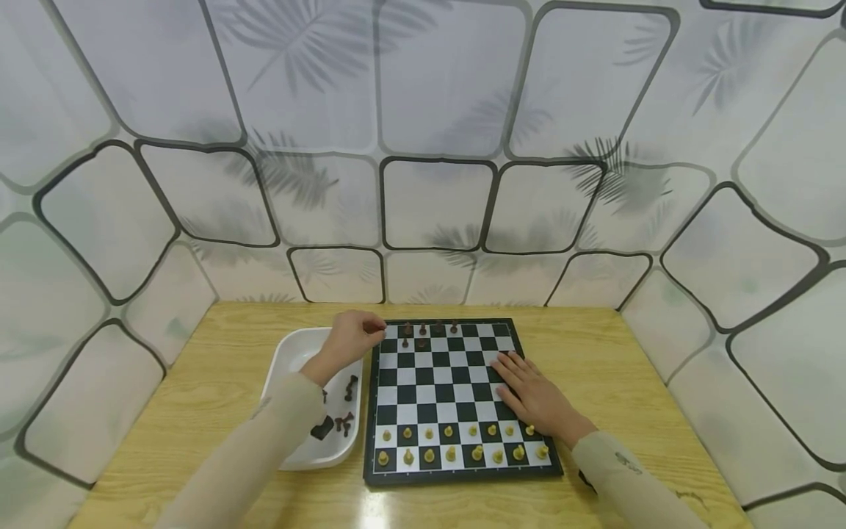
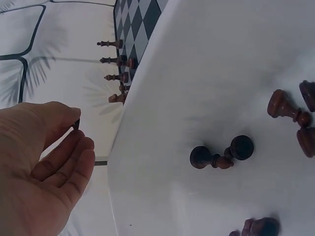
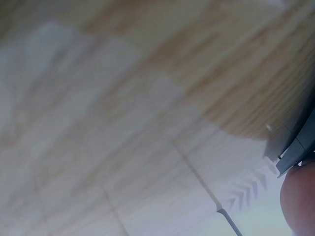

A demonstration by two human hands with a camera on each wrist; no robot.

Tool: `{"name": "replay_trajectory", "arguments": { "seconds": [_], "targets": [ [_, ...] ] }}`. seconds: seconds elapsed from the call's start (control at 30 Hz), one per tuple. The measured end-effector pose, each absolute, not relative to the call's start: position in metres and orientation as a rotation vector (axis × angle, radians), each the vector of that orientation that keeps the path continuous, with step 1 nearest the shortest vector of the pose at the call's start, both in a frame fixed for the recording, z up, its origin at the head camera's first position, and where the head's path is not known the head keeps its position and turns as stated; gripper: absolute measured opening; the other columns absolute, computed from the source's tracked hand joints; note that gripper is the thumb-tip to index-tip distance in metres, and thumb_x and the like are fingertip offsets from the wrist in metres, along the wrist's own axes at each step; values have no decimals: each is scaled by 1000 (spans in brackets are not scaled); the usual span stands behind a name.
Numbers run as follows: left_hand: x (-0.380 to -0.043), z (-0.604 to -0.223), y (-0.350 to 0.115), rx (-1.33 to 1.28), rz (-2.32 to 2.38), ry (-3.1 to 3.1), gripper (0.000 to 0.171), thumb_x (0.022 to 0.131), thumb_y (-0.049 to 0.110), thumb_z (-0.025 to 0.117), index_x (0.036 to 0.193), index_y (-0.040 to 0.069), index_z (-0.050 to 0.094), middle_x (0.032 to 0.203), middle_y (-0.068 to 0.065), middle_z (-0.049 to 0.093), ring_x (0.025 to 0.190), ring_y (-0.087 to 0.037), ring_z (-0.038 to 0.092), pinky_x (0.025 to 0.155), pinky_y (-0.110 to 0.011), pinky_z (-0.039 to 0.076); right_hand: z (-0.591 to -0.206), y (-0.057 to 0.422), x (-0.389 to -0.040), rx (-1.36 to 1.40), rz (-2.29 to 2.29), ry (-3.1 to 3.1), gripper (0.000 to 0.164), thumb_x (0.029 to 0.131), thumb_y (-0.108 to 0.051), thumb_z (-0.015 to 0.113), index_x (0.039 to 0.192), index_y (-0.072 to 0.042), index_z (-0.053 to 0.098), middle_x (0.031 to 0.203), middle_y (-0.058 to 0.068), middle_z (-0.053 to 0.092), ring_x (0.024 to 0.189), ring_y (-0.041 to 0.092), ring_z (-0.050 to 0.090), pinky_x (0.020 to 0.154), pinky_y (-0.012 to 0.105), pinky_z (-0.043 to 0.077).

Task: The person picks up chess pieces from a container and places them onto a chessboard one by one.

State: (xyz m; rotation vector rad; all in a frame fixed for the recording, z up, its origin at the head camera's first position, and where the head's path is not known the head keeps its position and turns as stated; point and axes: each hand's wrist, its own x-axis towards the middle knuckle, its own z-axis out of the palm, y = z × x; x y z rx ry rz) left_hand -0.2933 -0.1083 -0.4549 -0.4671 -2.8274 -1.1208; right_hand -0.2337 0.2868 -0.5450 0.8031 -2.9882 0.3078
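Observation:
Over the far left corner of the chessboard, my left hand pinches a small dark chess piece between thumb and fingers. Most of that piece is hidden by the fingertips. Several dark brown chess pieces stand on the far rows, just right of this hand. My right hand rests on the board's right edge, palm down, with fingers stretched out. Yellow chess pieces fill two rows at the near side, some close beside the right wrist.
A white tray stands left of the board, under my left forearm. Dark chess pieces lie loose inside it, along with a dark flat item. The wooden table meets a patterned wall covering behind and at the sides.

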Motion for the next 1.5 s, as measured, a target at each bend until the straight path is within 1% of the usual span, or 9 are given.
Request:
{"name": "replay_trajectory", "arguments": {
  "seconds": [0.13,0.33,0.43,0.53,0.73,0.97,1.13,1.37,1.5],
  "targets": [
    [-297,-457,-107,-470,-1105,-2862,16,95,5,73,108,-2,79,102,-14,80,92,-26,75,83,-42,62,-545,287,-234,804,316,-2992,61,111,-40,48,163,-10,39,170,12,37,160,37,28,129,57,26],
    [-304,-458,-105,-439,-1036,-2916,12,94,6,74,102,-1,80,97,-12,80,88,-24,73,81,-40,62,-545,287,-234,805,310,-2991,61,111,-40,47,163,-10,39,170,12,37,160,38,28,129,57,27],
    [-307,-457,-103,-452,-1008,-2928,11,93,6,75,101,-1,80,97,-13,80,89,-26,74,81,-41,62,-546,287,-235,804,311,-2990,61,111,-40,47,163,-10,39,170,12,37,160,37,28,129,57,27],
    [-310,-459,-100,-481,-988,-2942,13,93,7,75,102,-2,80,98,-14,80,90,-27,75,82,-41,62,-547,287,-235,804,313,-2990,61,111,-41,47,163,-11,38,170,12,36,161,37,28,129,57,27],
    [-316,-465,-96,-492,-969,-2993,16,95,9,75,107,-1,81,104,-14,80,94,-25,75,83,-39,63,-546,287,-234,803,326,-2990,61,111,-40,48,163,-10,38,170,12,36,160,38,27,129,58,26],
    [-319,-468,-93,-449,-898,-3047,13,95,9,75,104,2,81,104,-13,80,93,-25,75,84,-38,63,-545,286,-233,803,316,-2983,60,111,-39,48,163,-10,39,170,13,38,160,38,29,128,58,27],
    [-320,-470,-91,-412,-869,-3089,14,95,9,75,106,2,81,106,-13,80,94,-25,75,85,-40,63,-544,286,-233,804,318,-2984,60,111,-39,49,163,-10,40,170,13,38,160,38,29,128,58,27],
    [-321,-472,-88,-418,-793,-3123,14,95,9,75,105,3,82,106,-12,81,92,-24,75,85,-40,63,-544,287,-233,803,323,-2979,60,111,-38,49,162,-9,40,169,14,38,160,39,29,128,59,28],
    [-321,-474,-88,-432,-791,-3139,15,94,9,75,106,4,82,107,-12,81,94,-24,75,86,-40,63,-544,286,-233,801,321,-2985,60,111,-39,49,163,-10,40,170,13,38,160,38,28,128,58,27]
  ]
}}
